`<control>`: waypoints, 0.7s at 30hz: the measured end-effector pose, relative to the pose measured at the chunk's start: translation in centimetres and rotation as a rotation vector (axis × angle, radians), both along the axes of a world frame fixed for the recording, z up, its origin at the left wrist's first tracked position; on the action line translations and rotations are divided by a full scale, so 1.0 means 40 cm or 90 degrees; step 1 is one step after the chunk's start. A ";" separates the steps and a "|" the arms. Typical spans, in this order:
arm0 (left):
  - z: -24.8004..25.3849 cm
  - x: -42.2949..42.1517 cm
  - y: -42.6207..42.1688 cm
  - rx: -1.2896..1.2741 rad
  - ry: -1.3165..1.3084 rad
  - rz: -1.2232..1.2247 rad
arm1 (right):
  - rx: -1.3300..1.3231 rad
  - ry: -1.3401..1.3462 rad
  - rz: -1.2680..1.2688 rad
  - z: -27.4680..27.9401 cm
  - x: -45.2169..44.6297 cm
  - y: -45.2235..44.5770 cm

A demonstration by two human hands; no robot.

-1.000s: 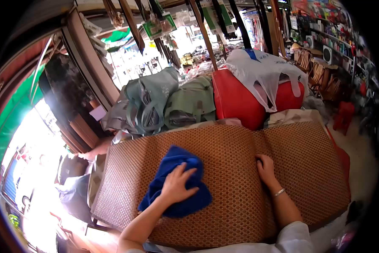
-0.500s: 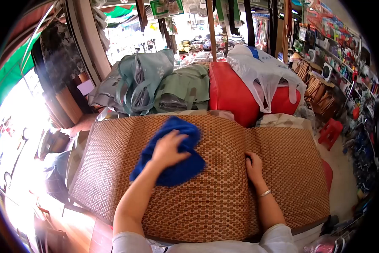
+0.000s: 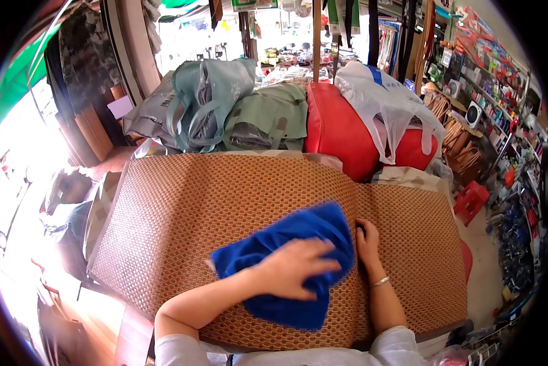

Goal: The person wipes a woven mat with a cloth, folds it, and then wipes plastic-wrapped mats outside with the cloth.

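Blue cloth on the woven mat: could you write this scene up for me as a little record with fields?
Left hand: laid on the cloth, fingers spread, slightly blurred
Right hand: on the mat by its crease, no cloth under it
Cloth: blue, wrinkled, mostly left of the crease
Mat: brown, woven, raised beside the crease
Right wrist: silvery bracelet
Behind mat: green bag, red bundle

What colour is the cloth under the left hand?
The cloth is deep blue; it shows best in the head view.
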State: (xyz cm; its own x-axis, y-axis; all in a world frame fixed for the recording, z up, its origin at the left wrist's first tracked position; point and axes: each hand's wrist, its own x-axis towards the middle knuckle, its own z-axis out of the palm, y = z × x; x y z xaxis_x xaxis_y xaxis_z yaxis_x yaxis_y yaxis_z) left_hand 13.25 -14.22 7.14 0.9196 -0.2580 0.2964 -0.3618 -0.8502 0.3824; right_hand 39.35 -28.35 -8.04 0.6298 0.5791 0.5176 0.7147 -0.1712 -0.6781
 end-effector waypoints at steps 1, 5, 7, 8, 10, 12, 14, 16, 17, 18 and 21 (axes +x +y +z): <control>-0.007 0.004 -0.034 -0.019 0.004 -0.105 | 0.021 0.005 0.022 0.002 0.001 -0.002; -0.010 -0.008 -0.055 -0.068 0.051 -0.159 | 0.007 0.012 0.011 0.004 -0.003 0.002; 0.002 0.003 0.011 -0.036 0.034 -0.045 | -0.014 0.008 -0.009 0.007 -0.008 -0.001; 0.005 0.009 0.058 -0.037 0.028 0.062 | -0.014 0.008 -0.008 0.007 -0.011 -0.002; -0.023 0.006 0.187 -0.023 -0.009 0.269 | -0.029 0.016 -0.010 0.009 -0.007 0.001; -0.062 -0.039 0.323 0.012 -0.051 0.478 | -0.032 -0.003 -0.006 -0.004 0.002 0.000; -0.068 -0.106 0.403 0.047 -0.048 0.672 | -0.034 -0.017 -0.007 -0.006 0.005 0.000; -0.061 -0.149 0.437 0.081 -0.029 0.771 | -0.035 0.019 0.001 0.001 -0.002 0.000; -0.066 -0.164 0.443 0.100 -0.026 0.785 | -0.033 0.023 0.002 0.004 -0.004 0.001; -0.068 -0.164 0.434 0.108 -0.043 0.730 | -0.034 0.025 0.003 0.009 -0.005 -0.001; -0.029 -0.117 0.327 0.075 -0.019 0.522 | -0.037 0.019 0.001 0.001 -0.003 0.001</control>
State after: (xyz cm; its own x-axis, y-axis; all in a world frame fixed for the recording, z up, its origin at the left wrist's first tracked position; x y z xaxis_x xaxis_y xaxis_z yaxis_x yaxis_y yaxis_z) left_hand 8.57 -1.15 5.97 0.8215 0.4607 0.3361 0.3826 -0.8823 0.2741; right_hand 39.22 -28.29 -8.01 0.6434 0.6084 0.4647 0.6948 -0.2091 -0.6882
